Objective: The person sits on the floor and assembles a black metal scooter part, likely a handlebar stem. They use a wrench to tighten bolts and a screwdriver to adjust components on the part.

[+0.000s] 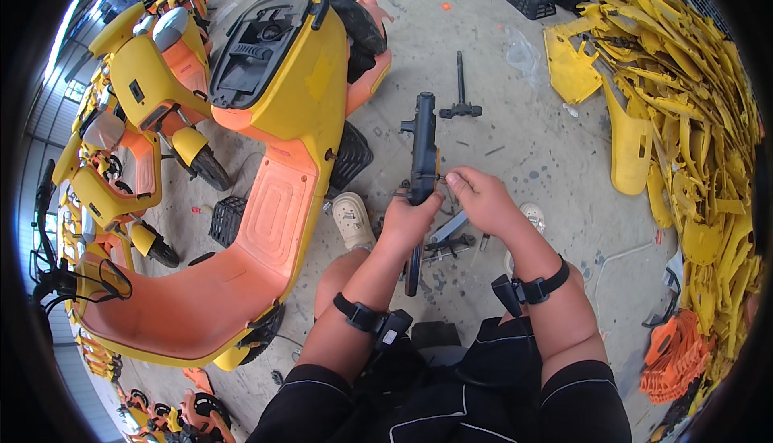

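Head view: a black tubular part [423, 145], smooth and dull with a short side stub near its upper end, is held off the concrete floor [555, 169] in front of the person, between the forearms. The left hand [411, 216] is wrapped around its lower portion; the right hand [481, 200] has thumb and forefinger pinched on a thin dark piece [440, 177] at the part's right side. A slim dark bar shows below the left hand; whether it belongs to the same part cannot be told. On the left stands a scooter [318, 113] with glossy yellow panels and a ribbed orange footboard [270, 201]. On the right is a heap of curved, thin-edged yellow panels [684, 129].

The scooter's side edge bounds the workspace on the left, and the heap's ragged border on the right, well apart from the hands. Between them, the stained floor gives lateral room; a black T-shaped part [460, 110] lies there, just beyond the right hand.

The tubular part's long axis runs nearly straight away from the person, its stubbed end pointing forward and its stub leftward.
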The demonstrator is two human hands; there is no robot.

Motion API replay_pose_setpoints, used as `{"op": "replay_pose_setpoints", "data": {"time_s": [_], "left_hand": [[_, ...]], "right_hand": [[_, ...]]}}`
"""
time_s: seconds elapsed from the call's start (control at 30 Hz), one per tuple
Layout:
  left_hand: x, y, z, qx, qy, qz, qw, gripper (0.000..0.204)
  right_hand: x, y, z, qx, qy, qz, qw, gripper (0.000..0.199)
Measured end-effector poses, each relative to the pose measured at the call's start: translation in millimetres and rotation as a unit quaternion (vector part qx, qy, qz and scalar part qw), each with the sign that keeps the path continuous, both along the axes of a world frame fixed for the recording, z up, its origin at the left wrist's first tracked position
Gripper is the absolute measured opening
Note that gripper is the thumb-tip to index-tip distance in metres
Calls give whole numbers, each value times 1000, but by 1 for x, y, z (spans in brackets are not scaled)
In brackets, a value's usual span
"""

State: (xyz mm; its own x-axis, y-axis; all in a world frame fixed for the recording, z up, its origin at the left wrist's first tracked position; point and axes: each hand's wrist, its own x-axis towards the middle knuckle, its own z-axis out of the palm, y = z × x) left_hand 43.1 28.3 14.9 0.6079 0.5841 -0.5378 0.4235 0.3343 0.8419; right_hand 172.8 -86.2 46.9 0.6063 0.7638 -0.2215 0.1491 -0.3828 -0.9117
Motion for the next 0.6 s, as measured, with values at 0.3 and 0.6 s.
{"op": "replay_pose_setpoints", "data": {"time_s": [0.3,0.6], "left_hand": [[1,4,-17,68,-9,-11,998,25],[5,4,-7,-31,5,-15,999,26]], "right_hand": [[1,-1,-1,89,-89,-1,992,22],[1,8,-4,54,-44,9,998,27]]}}
